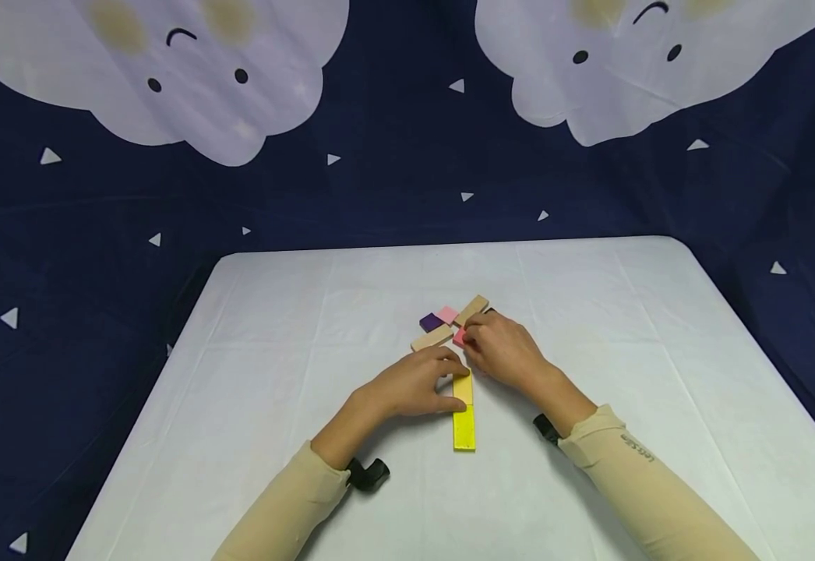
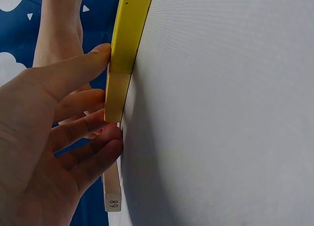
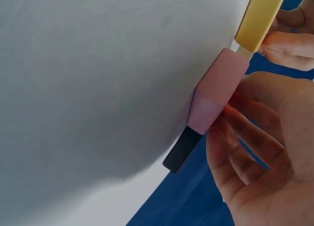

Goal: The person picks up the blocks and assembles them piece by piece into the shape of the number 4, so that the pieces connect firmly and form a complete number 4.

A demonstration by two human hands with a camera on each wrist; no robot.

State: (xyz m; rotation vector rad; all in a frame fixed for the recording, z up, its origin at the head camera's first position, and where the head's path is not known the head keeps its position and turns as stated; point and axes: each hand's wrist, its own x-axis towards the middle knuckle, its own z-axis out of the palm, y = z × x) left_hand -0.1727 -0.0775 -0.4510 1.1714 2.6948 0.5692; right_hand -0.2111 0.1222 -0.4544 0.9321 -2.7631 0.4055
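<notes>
Two flat blocks lie end to end on the white table, a bright yellow block nearer and a pale yellow block beyond it. My left hand rests beside them, with the thumb near their joint and a forefinger touching the far end of the pale one. The right hand is farther out and pinches a pink block, which its fingers partly cover in the head view. Against that block's far end sits a black block.
Left of the right hand lie a purple block, a light pink block and two bare wood blocks, one farther and one nearer. Behind the white table hangs a dark blue cloth with clouds.
</notes>
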